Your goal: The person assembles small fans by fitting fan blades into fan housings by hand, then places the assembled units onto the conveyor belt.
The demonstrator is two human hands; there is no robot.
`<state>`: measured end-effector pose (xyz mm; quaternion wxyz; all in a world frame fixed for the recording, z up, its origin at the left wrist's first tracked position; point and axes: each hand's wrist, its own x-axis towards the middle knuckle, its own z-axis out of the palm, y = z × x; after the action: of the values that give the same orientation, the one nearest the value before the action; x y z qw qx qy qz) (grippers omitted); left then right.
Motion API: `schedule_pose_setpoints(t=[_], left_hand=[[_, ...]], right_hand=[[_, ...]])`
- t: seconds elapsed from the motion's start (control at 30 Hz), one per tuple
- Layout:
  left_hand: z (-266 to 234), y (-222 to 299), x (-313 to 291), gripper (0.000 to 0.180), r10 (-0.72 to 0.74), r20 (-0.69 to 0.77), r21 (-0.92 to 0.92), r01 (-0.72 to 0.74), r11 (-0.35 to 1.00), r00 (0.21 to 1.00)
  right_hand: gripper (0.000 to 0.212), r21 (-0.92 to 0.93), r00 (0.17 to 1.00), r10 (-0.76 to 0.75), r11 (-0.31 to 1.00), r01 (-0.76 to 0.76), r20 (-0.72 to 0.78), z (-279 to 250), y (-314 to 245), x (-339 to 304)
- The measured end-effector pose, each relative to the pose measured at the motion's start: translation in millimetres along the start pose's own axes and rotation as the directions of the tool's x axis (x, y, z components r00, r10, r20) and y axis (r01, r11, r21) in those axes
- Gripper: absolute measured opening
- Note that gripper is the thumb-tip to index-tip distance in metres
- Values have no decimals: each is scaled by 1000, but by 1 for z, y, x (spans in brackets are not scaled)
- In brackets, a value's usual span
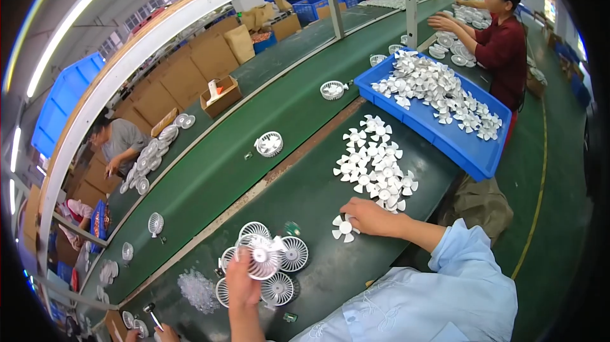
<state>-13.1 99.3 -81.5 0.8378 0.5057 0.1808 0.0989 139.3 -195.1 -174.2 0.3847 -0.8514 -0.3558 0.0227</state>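
My left hand (243, 285) grips a round white fan housing (264, 259) with a slotted grille, holding it above several similar grilles (293, 253) on the green work surface. To the right, the fingers of my right hand (368, 216) are closed on a small white fan blade (345, 229), whose vanes show below the fingertips. Just beyond that hand lies a loose heap of white fan blades (378, 163). A small green circuit board (291, 228) rests beside the grilles, and another board (290, 318) is nearer to me.
A blue tray (471, 165) heaped with fan blades stands at the right. Fan housings (269, 144) sit along the green conveyor belt (216, 180). Clear small parts (198, 291) lie left of my left hand. A co-worker's hand (166, 333) is at lower left, near a tool (151, 311).
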Motion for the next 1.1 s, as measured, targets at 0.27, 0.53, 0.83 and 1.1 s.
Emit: schedule_pose_setpoints(t=[0.27,0.53,0.83,1.1], left_hand=[[28,-32,-18,28,-142,162,67,133,989,976],[35,-36,-22,34,-101,175,8,101,995,979],[31,-63,-12,24,-23,35,192,16,981,999],[69,-79,-30,26,-114,137,79,104,991,984]], right_hand=[[27,-211,965,-24,974,81,260,2,-44,-13],[19,-186,958,-138,964,188,253,2,-26,-21],[32,-116,989,-146,982,148,24,-45,-95,-27],[34,-220,924,-372,912,347,-88,-3,-119,-20]])
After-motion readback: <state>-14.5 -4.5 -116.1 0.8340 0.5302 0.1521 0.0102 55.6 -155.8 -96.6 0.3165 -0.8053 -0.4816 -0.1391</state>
